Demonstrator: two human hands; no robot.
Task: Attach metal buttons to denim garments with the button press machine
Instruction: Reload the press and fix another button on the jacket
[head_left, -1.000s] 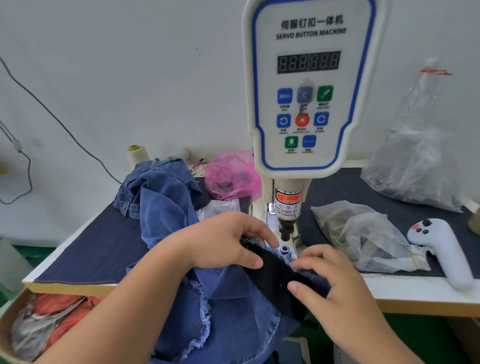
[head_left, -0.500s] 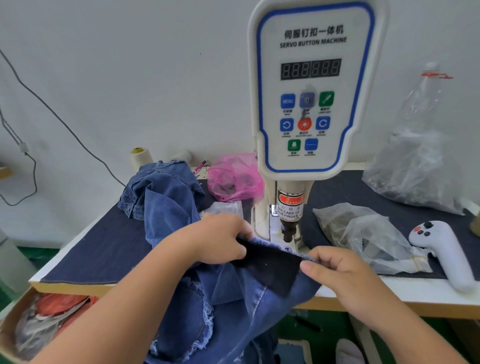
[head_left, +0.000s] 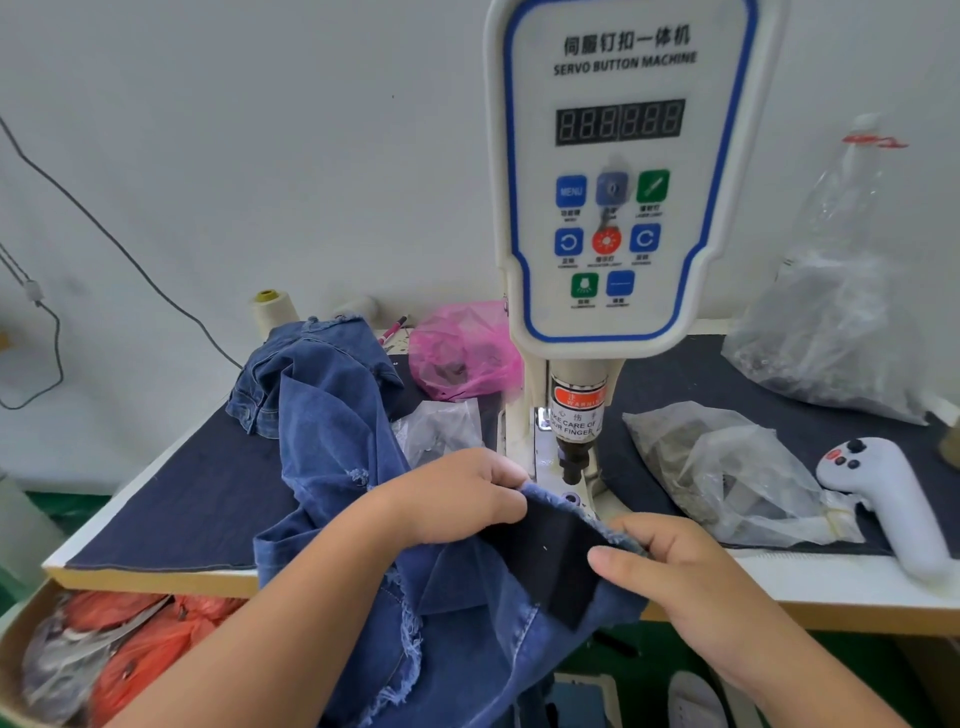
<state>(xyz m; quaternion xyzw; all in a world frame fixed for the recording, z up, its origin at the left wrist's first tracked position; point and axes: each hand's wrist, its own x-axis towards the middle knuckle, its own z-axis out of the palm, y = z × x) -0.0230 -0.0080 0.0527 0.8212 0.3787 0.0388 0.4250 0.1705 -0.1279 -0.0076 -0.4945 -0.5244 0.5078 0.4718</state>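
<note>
A blue denim garment (head_left: 337, 447) with frayed edges drapes from the table over its front edge. My left hand (head_left: 457, 493) pinches the left end of its dark-lined edge strip (head_left: 556, 551). The strip's right end is pinched by my right hand (head_left: 670, 566). Between the two hands the strip is stretched just in front of the white servo button machine (head_left: 618, 171). The machine's black punch (head_left: 574, 460) hangs a little above the strip. A purple die (head_left: 571, 498) on the machine's base shows beside the strip's far edge.
A dark cloth covers the table (head_left: 171, 509). A pink bag (head_left: 462, 353) lies behind the denim, clear plastic bags (head_left: 727, 467) to the machine's right and a larger one (head_left: 836, 322) at the back right. A white controller (head_left: 893, 504) rests near the right edge. Orange bags (head_left: 140, 634) fill a box below left.
Both hands pulled the strip back toward me from under the punch, then held it stretched. The purple die, partly covered a second ago, now shows beyond the strip's edge.
</note>
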